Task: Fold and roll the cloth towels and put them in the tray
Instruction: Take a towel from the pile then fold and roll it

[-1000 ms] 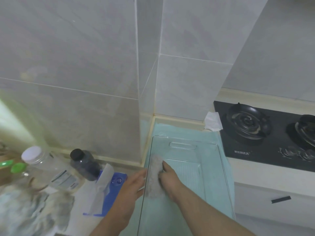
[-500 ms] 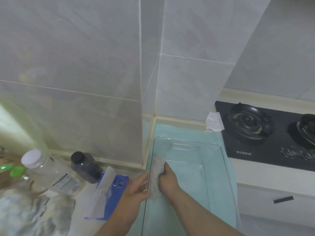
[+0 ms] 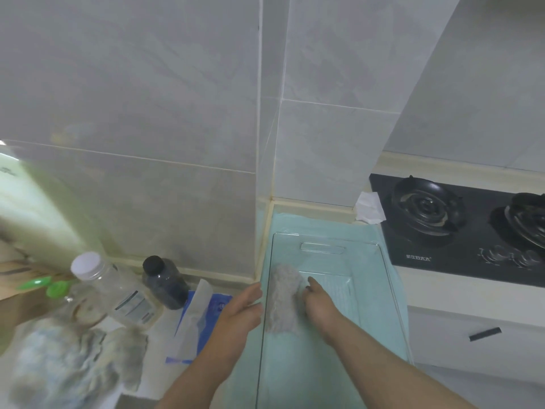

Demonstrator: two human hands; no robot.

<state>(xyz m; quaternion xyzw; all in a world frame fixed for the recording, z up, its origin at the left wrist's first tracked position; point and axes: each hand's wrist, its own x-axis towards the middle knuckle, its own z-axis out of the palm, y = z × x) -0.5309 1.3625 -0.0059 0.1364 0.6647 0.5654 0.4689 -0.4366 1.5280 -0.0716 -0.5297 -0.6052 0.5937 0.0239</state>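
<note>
Where the clear tray (image 3: 354, 261) sits in the worktop's (image 3: 433, 290) corner, it holds one rolled grey towel (image 3: 284, 302) along its left wall; right hand (image 3: 320, 305) curled onto it, left hand (image 3: 241, 308) flat, fingers straight, outside.

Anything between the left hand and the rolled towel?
Yes: the clear left wall of the tray. The left hand is outside it, the towel inside; the right hand holds the towel directly.

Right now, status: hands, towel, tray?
Left hand open beside tray wall. Right hand against rolled towel, grip unclear. It lies inside tray. Nothing else in tray.
</note>
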